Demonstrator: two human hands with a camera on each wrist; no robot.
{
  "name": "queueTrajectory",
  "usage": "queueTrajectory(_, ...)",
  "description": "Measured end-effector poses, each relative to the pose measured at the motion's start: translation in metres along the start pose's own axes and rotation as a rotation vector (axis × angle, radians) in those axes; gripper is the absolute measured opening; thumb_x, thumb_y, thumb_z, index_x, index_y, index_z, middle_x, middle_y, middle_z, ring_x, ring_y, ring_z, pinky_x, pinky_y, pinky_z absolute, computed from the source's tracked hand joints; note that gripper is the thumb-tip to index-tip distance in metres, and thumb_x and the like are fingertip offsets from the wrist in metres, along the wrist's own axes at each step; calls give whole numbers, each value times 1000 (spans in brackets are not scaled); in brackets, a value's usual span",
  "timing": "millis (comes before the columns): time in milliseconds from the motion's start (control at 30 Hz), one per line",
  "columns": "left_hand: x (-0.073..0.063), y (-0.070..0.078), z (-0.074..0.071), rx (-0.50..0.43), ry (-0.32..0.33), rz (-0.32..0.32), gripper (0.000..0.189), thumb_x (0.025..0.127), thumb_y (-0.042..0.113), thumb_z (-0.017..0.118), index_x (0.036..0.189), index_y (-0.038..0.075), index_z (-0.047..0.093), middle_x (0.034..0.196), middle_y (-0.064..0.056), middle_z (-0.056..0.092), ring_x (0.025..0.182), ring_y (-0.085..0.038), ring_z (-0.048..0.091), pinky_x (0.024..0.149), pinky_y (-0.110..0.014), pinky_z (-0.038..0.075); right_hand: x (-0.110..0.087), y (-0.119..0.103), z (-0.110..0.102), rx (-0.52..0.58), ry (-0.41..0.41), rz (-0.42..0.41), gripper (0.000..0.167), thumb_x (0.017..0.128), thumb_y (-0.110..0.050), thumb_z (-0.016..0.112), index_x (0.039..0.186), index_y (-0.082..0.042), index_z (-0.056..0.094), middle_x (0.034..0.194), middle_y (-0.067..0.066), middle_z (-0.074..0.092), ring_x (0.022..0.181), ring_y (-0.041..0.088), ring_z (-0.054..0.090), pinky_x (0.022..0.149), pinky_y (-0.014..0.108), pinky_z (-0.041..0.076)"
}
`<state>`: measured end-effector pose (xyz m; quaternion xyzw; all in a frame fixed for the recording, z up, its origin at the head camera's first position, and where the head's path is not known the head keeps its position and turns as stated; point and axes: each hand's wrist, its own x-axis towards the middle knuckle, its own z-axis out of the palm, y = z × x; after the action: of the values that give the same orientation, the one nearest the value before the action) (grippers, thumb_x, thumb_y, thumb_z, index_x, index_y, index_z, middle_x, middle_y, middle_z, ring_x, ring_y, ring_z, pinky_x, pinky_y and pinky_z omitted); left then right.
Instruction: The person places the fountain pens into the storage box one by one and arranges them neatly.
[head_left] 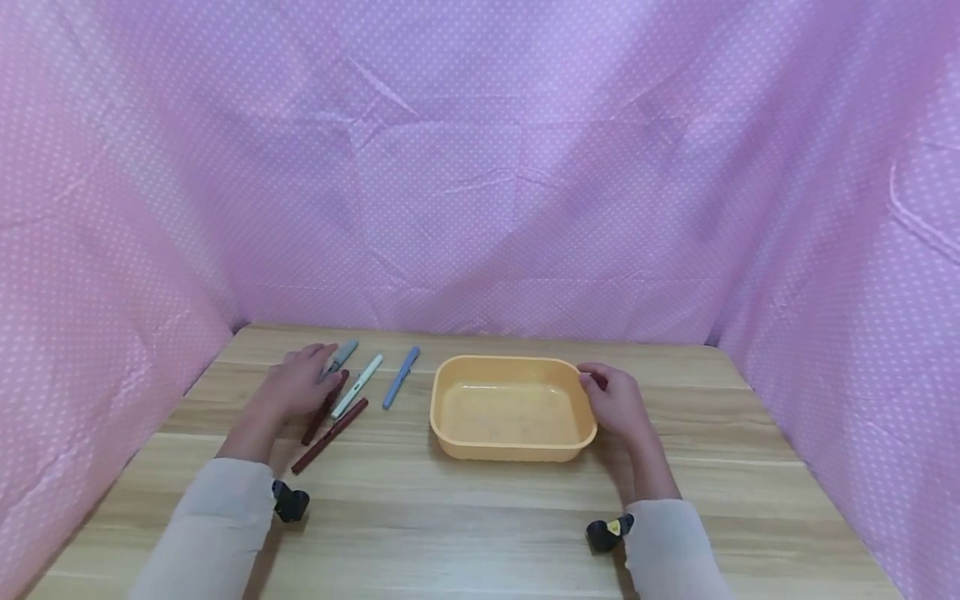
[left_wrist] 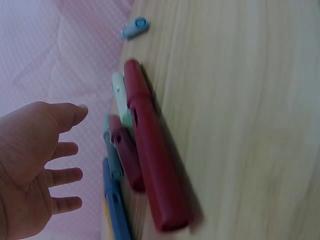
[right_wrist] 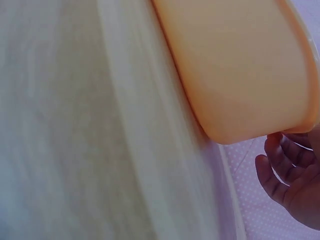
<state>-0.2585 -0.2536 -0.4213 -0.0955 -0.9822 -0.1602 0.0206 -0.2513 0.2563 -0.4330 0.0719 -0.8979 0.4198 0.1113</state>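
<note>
My left hand (head_left: 302, 381) hovers over the left end of a group of capped pens, its fingers extended and apart from them in the left wrist view. A grey-green pen (head_left: 342, 356) lies by its fingertips. Beside it are a dark red pen (head_left: 326, 408), a mint pen (head_left: 357, 387) and a second dark red pen (head_left: 330, 437). Farther right lies a blue pen (head_left: 401, 377). Another blue pen (left_wrist: 116, 207), hidden by the hand in the head view, shows in the left wrist view. My right hand (head_left: 615, 400) grips the right rim of a yellow plastic box (head_left: 506, 452).
The box's inside shows bare. Under everything is a wood-grain table (head_left: 450, 525), with a pink dotted cloth (head_left: 480, 167) hanging along its back and sides. Small black devices (head_left: 290, 502) sit at both wrists by the pale sleeves.
</note>
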Motion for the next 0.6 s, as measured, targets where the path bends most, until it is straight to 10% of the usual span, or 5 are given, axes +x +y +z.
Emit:
queueTrajectory(300, -1, -14, -2, -23, -28, 1, 61, 106, 25, 51, 154, -6, 33, 151, -40, 34, 135, -64, 31, 107, -79, 29, -2, 11, -7, 212, -55, 132, 31, 105, -12, 57, 130, 4, 66, 122, 20, 68, 108, 24, 63, 85, 17, 54)
queueTrajectory(600, 5, -25, -4, -25, -57, 18, 57, 106, 18, 51, 151, -12, 34, 147, -43, 37, 134, -62, 35, 110, -72, 32, -3, 10, -11, 366, -115, 243, 33, 105, -12, 58, 134, 2, 63, 126, 19, 66, 106, 19, 65, 84, 22, 59)
